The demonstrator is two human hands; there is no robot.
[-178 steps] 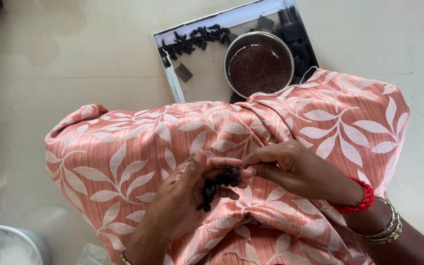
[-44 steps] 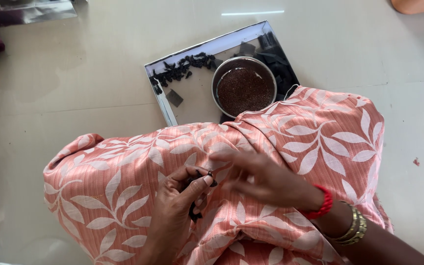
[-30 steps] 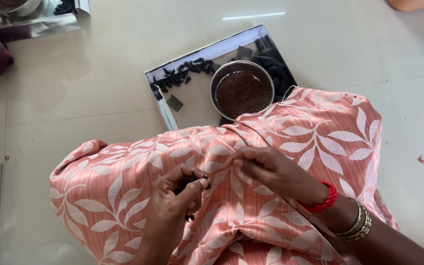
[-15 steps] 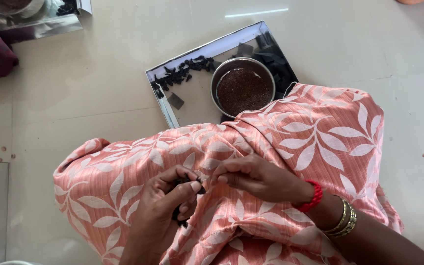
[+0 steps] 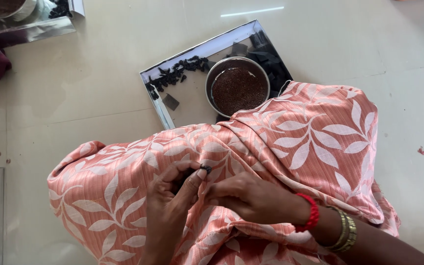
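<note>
Both hands now sit low over the lap, on the peach leaf-print cloth (image 5: 290,142), where half a second ago they were pressed closer together. The left hand (image 5: 170,206) has closed its thumb and forefinger on a small dark piece (image 5: 207,169), now lifted to the fingertips and plainly visible; earlier only a dark clump showed between the palms. The right hand (image 5: 251,198) lies beside it with fingers curled loosely on the cloth; whether it grips anything I cannot tell. This suggests one piece has been singled out from the handful. Beyond the knees, the steel tray (image 5: 192,105) on the floor carries a row of similar dark pieces (image 5: 177,76) and a steel bowl of fine brown grains (image 5: 238,88).
</note>
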